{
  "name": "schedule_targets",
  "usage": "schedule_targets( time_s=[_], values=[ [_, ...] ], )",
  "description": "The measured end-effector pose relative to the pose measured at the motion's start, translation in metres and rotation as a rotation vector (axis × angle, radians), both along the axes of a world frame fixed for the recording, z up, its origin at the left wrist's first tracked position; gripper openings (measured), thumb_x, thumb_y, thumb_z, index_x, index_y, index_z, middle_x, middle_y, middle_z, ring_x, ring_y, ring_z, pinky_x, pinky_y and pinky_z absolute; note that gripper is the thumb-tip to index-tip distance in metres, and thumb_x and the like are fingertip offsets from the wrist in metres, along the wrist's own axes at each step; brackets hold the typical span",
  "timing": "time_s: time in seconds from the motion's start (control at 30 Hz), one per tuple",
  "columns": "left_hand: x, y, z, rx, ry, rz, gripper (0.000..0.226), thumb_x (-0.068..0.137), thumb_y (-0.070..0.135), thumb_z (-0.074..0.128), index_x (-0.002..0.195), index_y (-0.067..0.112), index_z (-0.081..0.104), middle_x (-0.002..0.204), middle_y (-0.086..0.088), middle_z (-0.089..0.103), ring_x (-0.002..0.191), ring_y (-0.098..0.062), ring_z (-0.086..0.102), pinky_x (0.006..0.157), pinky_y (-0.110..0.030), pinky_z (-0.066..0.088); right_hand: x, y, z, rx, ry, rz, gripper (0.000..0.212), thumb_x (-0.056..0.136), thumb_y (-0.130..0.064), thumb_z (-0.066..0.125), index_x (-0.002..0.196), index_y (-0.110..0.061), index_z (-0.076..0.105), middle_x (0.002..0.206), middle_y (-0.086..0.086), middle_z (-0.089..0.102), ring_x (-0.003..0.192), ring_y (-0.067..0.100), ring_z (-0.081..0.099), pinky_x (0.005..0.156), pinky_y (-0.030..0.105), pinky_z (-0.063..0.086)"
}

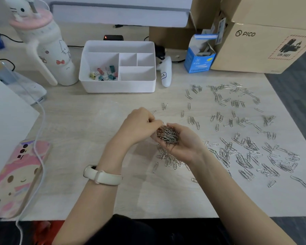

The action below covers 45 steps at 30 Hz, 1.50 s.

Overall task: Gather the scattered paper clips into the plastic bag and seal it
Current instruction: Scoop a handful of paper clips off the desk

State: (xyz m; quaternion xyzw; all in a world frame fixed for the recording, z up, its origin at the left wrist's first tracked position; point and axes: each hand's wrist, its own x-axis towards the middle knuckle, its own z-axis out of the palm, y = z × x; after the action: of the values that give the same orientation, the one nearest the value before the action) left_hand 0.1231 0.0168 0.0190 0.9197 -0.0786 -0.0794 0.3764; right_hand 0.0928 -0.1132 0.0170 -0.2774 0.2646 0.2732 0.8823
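Right hand (186,146) full of paper clips (167,134)

The left forearm (94,200) and right forearm (228,188) are reaching from the bottom edge toward mid-frame. The right grip (182,144) is lying palm up, cupping a heap of paper clips (167,135) in curled fingers. The left grip (138,124) is arching knuckles-up, fingertips curling onto that heap; any pinch is hidden.
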Motion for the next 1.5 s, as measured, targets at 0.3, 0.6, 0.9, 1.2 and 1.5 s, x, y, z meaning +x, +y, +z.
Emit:
schedule_targets(
  time_s=[0.3,0.6,0.9,1.2,1.5],
  values=[
    [-0.001,0.004,-0.002,-0.127,0.058,0.001,0.038,0.077,0.014,0.057,0.046,0.009,0.037,0.051,-0.01,0.029,0.046,-0.016,0.023,0.051,-0.029,0.022,0.009,-0.008,0.006,-0.031,-0.021,0.107,0.035,0.1,-0.017,0.03,0.103,0.012,0.049,0.096,0.022,0.056,0.091,0.028,0.054,0.085,0.036,0.049],
    [-0.002,0.01,-0.008,-0.172,0.063,0.08,0.036,0.077,0.012,0.055,0.044,0.01,0.041,0.048,-0.009,0.032,0.044,-0.014,0.024,0.048,-0.029,0.023,0.017,-0.005,0.01,-0.124,-0.074,0.207,0.036,0.094,-0.035,0.038,0.094,-0.001,0.047,0.092,0.019,0.046,0.083,0.031,0.052,0.087,0.035,0.044],
    [-0.002,0.015,-0.01,-0.247,0.065,0.141,0.029,0.069,0.023,0.052,0.046,0.01,0.04,0.054,-0.012,0.032,0.052,-0.019,0.033,0.054,-0.031,0.032,0.02,-0.002,0.029,-0.148,-0.112,0.179,0.069,0.096,-0.035,0.038,0.14,0.015,0.018,0.146,0.033,0.023,0.137,0.038,0.026,0.112,0.042,0.029],
    [-0.013,0.016,0.005,-0.513,-0.205,0.227,0.035,0.072,0.011,0.052,0.044,0.007,0.031,0.047,-0.006,0.027,0.047,-0.012,0.025,0.045,-0.025,0.021,0.008,-0.008,0.029,-0.488,-0.516,0.027,0.031,0.095,-0.016,0.04,0.085,-0.002,0.066,0.09,0.012,0.073,0.07,0.019,0.069,0.056,0.022,0.053],
    [-0.02,0.017,0.028,-0.832,-0.259,0.284,0.046,0.073,0.005,0.049,0.038,0.025,0.029,0.037,0.014,0.023,0.04,-0.007,0.019,0.044,-0.019,0.019,0.008,0.015,0.005,-0.798,-0.618,0.293,0.021,0.094,-0.017,0.049,0.101,-0.015,0.068,0.098,0.002,0.068,0.097,0.016,0.063,0.092,0.035,0.048]
  ],
)
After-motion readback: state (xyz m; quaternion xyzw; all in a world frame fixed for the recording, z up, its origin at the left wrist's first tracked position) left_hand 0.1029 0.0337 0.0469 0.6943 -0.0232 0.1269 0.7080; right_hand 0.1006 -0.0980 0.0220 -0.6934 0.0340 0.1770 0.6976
